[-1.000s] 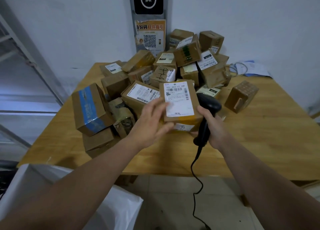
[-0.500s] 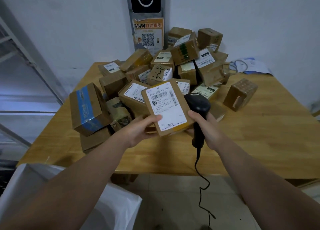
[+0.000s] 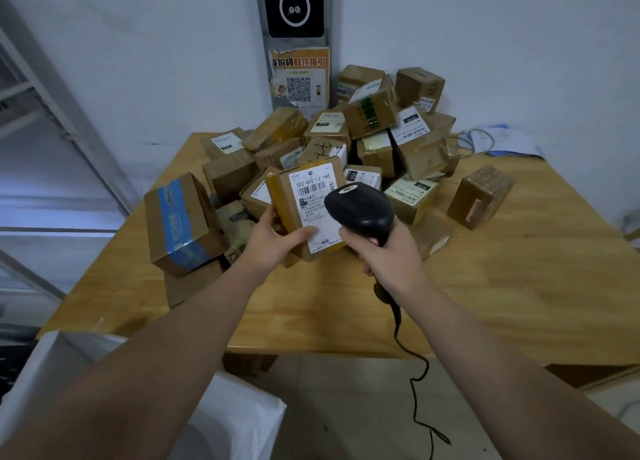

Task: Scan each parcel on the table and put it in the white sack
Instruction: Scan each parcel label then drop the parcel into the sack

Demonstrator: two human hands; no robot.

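My left hand [image 3: 273, 238] grips a small brown parcel [image 3: 304, 203] above the wooden table [image 3: 485, 286], its white label tilted up toward me. My right hand [image 3: 384, 252] holds a black corded barcode scanner [image 3: 360, 207] by the handle. The scanner's head sits just over the right part of the parcel's label. Behind them is a heap of several brown parcels [image 3: 374, 137], piled against the wall. The white sack [image 3: 221, 418] lies open at the lower left, partly hidden by my left forearm.
A larger box with blue tape [image 3: 180, 220] stands at the table's left side. One lone box [image 3: 479, 196] sits to the right of the heap. Papers and a cable [image 3: 495, 141] lie at the back right. The scanner cord [image 3: 415, 383] hangs down to the tiled floor.
My left hand has lifted and turned the parcel so its label faces up. My right hand has brought the scanner up and over the label.
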